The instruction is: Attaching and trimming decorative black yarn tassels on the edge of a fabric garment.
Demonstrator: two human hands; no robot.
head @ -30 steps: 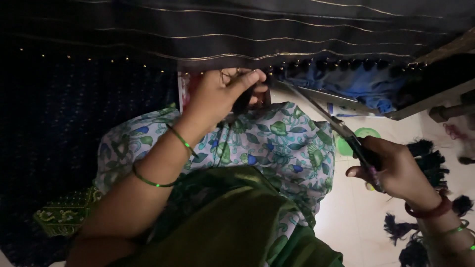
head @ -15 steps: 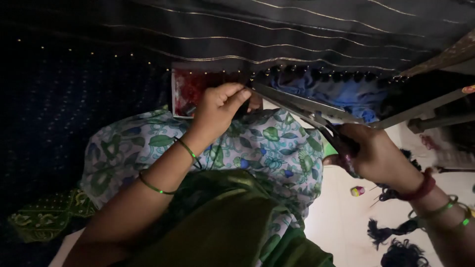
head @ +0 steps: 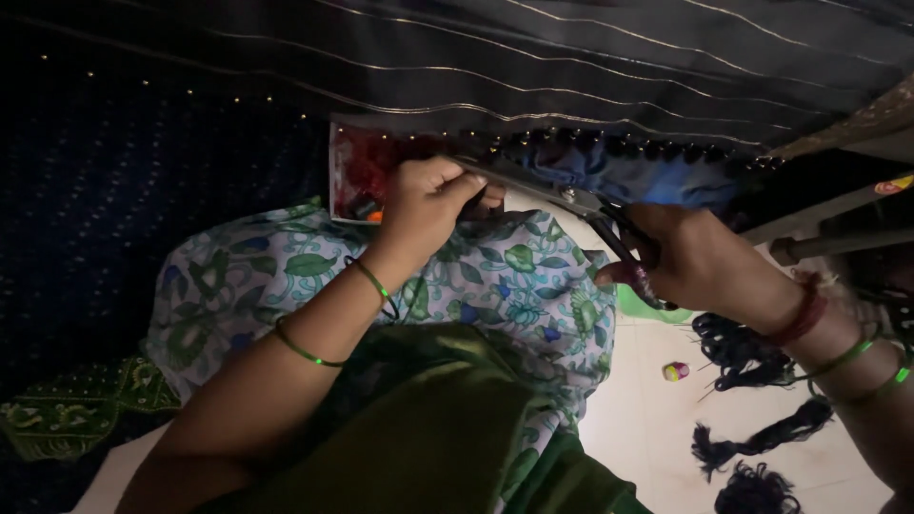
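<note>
My left hand (head: 424, 205) is closed on a small dark tassel at the beaded edge of a dark striped cloth (head: 571, 67). Thin green bangles ring that wrist. My right hand (head: 700, 257) grips the handles of long metal scissors (head: 552, 190). The blades point left and their tip meets the fingers of my left hand. A row of dark bead tassels (head: 619, 148) hangs along the cloth's edge above the blades.
A floral blue-green cloth (head: 495, 276) and a green cloth (head: 428, 419) cover my lap. Dark thread bundles (head: 752, 443) and a small coloured spool (head: 676, 371) lie on the pale floor at the right. A red packet (head: 367, 176) sits behind my left hand.
My right hand has brought the scissors left and up, from out at the right to my left hand's fingers. The left hand has stayed at the cloth's edge.
</note>
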